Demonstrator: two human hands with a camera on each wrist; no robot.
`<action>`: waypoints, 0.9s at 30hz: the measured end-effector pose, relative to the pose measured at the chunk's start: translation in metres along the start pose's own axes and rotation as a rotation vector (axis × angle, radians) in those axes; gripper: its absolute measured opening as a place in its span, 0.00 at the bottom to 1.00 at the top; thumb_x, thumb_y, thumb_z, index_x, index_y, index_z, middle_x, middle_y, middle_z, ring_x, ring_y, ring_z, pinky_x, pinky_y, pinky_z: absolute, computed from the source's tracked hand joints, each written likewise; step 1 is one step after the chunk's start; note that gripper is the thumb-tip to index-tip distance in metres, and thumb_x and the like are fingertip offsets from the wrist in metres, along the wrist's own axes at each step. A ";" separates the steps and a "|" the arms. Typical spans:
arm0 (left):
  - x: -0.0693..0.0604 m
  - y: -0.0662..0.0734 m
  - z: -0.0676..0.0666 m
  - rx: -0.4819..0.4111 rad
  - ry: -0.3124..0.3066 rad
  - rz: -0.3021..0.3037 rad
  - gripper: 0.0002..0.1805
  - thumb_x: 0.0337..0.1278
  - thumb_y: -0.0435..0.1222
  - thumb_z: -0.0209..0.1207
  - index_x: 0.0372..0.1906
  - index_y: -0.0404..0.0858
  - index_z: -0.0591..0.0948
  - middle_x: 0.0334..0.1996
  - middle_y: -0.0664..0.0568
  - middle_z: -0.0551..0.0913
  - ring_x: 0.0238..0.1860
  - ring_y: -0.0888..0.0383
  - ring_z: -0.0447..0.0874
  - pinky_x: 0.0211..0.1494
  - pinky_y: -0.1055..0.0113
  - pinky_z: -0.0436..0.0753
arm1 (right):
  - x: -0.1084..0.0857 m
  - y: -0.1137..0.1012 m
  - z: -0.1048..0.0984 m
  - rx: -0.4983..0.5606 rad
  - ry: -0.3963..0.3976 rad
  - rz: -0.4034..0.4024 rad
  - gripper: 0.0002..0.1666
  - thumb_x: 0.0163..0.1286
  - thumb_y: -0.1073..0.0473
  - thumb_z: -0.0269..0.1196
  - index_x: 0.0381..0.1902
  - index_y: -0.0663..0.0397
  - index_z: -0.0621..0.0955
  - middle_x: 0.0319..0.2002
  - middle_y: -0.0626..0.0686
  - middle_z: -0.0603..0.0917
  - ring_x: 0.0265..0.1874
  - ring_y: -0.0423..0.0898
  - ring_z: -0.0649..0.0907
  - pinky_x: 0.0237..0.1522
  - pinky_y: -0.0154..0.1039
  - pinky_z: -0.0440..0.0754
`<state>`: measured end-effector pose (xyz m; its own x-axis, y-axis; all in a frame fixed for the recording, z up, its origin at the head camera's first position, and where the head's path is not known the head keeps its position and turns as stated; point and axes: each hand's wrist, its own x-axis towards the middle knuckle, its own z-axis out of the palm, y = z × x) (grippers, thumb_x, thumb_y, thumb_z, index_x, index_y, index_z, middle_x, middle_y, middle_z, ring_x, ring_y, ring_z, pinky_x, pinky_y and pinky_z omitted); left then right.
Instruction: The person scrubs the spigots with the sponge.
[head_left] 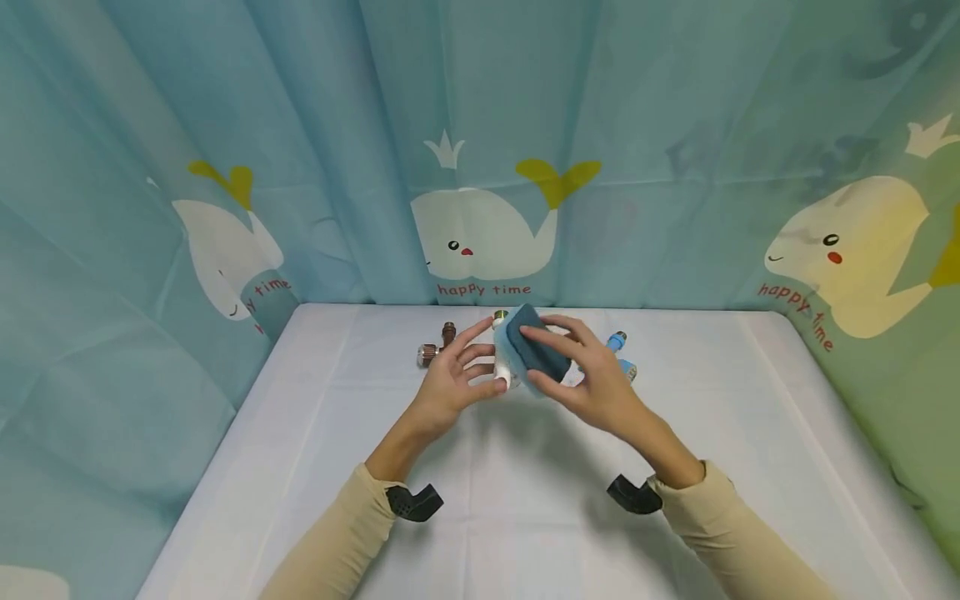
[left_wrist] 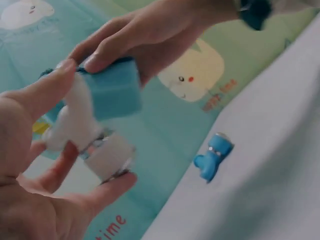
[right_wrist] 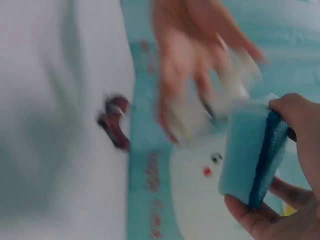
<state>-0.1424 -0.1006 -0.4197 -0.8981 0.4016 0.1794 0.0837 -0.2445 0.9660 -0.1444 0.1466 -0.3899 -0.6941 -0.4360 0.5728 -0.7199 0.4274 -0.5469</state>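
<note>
In the head view my left hand pinches a white angle valve with a brass threaded end, its fingers and thumb spread around it. My right hand grips a blue sponge that has a darker scouring side. The lighter side of the sponge faces the white valve; in the head view it covers part of the valve. Both hands are raised above the white table. Motion blurs the valve and my left hand in the right wrist view.
A brown angle valve lies on the white table left of the hands. To their right lies a blue angle valve, partly hidden in the head view. A whale-patterned curtain hangs around the table's back and sides.
</note>
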 end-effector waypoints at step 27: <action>0.000 -0.012 0.000 0.582 0.228 0.221 0.35 0.53 0.25 0.74 0.67 0.48 0.80 0.46 0.49 0.91 0.40 0.53 0.90 0.32 0.69 0.86 | -0.014 -0.024 -0.004 -0.135 -0.161 -0.061 0.32 0.65 0.57 0.74 0.67 0.39 0.81 0.69 0.59 0.73 0.59 0.57 0.76 0.40 0.45 0.83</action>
<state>-0.1439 -0.0975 -0.4317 -0.8964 0.1838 0.4032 0.4389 0.2425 0.8652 -0.1178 0.1453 -0.3824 -0.6494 -0.5803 0.4915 -0.7605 0.4938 -0.4218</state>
